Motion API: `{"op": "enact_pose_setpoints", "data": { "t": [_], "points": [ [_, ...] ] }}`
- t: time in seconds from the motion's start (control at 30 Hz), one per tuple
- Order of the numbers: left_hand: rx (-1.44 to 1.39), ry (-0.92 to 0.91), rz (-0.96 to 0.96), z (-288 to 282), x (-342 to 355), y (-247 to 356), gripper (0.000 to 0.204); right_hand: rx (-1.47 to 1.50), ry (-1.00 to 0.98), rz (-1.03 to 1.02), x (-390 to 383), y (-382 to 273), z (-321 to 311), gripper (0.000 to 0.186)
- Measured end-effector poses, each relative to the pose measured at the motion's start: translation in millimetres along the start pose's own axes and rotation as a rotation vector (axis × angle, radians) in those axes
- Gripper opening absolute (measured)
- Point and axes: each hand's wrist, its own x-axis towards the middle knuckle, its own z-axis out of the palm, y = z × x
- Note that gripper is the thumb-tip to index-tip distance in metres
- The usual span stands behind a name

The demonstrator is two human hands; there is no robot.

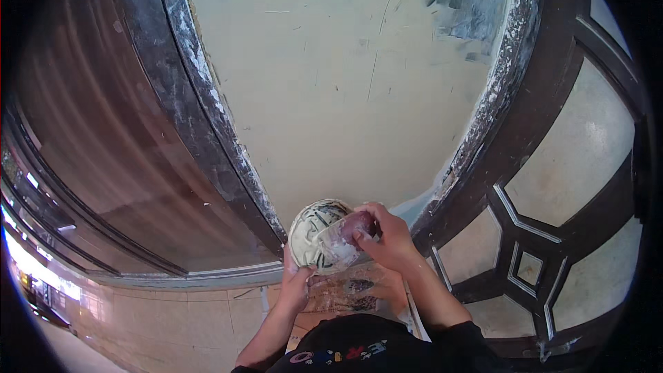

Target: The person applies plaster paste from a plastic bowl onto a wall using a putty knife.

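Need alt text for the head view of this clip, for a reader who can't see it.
Two bare hands work in front of a cream plastered wall: the left hand holds a round, putty-smeared bowl from below, and the right hand presses a putty knife against its rim. Dark, plaster-spattered frames flank the wall, with a patterned dark-and-cream door at right.

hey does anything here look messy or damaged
Yes. The dark frame around the cream wall panel is smeared with white filler, and the panel shows scratches plus a grey patch at its upper right.
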Motion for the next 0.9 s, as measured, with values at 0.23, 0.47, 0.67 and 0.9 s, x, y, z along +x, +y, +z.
{"op": "enact_pose_setpoints", "data": {
  "t": [0.23, 0.47, 0.67, 0.9],
  "points": [
    [-0.119, 0.049, 0.048, 6.7, -1.5, -2.2, 0.076, 0.06, 0.185, -0.128, 3.4, 26.8, -5.1, 0.041],
    [-0.12, 0.046, 0.076, 15.5, -6.6, -7.8, 0.072, 0.311, 0.317, -0.358, 14.8, 54.5, -24.9, 0.035],
    [-0.136, 0.043, 0.03, 23.1, -3.2, -22.0, 0.081, 0.557, 0.312, -0.076, 6.6, 76.7, -54.2, 0.023],
    [-0.115, 0.008, 0.018, 40.6, 2.8, -43.3, 0.073, 0.57, 0.498, -0.057, 1.9, 108.4, -98.9, 0.02]
  ]
}}
